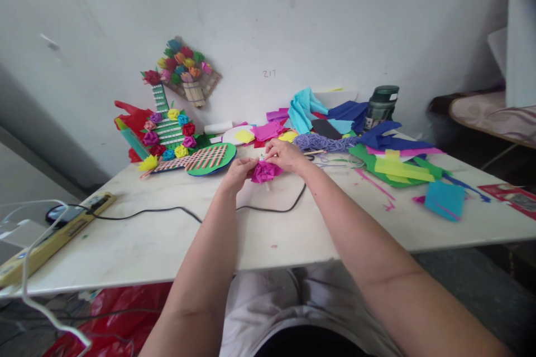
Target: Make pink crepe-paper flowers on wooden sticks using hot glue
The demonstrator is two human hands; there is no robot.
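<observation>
A ruffled magenta paper flower (267, 172) is between my two hands, just above the table. My left hand (239, 173) pinches its left side between thumb and fingers. At its upper right edge, the bent fingers of my right hand (286, 155) are closed on it. Something small and whitish shows between the fingertips, too small to make out. To the left of my left hand lies a green oval board (213, 159) with a lattice of pinkish sticks. A bundle of purple yarn (324, 143) lies behind my right hand.
A black cable (272, 210) crosses the table below my hands to a yellow power strip (75, 226). A flower-trimmed green stick craft (170, 131) leans at the back left. Coloured paper (396, 169) and a dark green bottle (382, 106) are at the right.
</observation>
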